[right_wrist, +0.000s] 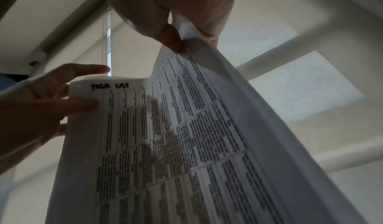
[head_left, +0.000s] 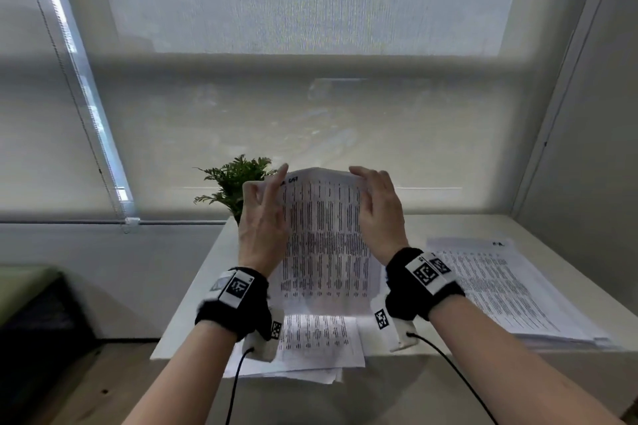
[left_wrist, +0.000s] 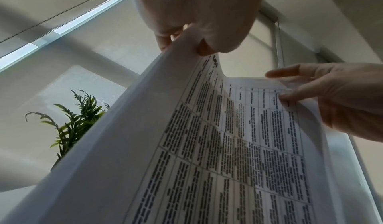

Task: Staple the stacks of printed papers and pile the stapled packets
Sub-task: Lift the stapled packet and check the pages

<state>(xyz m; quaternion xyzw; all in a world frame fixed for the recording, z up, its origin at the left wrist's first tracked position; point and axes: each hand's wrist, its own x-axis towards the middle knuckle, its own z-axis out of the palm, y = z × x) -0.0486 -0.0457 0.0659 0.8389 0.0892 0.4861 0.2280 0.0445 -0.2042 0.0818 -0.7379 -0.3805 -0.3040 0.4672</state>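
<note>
I hold a thin stack of printed sheets [head_left: 324,238] upright above the white table [head_left: 538,228]; its pages carry dense tables of text. My left hand [head_left: 264,214] pinches its upper left edge, thumb in front and fingers behind, as the left wrist view shows at the sheet stack [left_wrist: 217,145]. My right hand [head_left: 378,210] pinches the upper right edge, which the right wrist view shows at the sheets [right_wrist: 176,137]. The stack's bottom edge stands over more printed papers [head_left: 310,345] lying at the table's near edge. No stapler shows in any view.
A larger pile of printed papers [head_left: 511,290] lies on the table's right side. A small green potted plant [head_left: 238,183] stands at the back left, behind the held sheets. A window with lowered blinds [head_left: 293,45] fills the background. A dark seat [head_left: 31,304] sits at the lower left.
</note>
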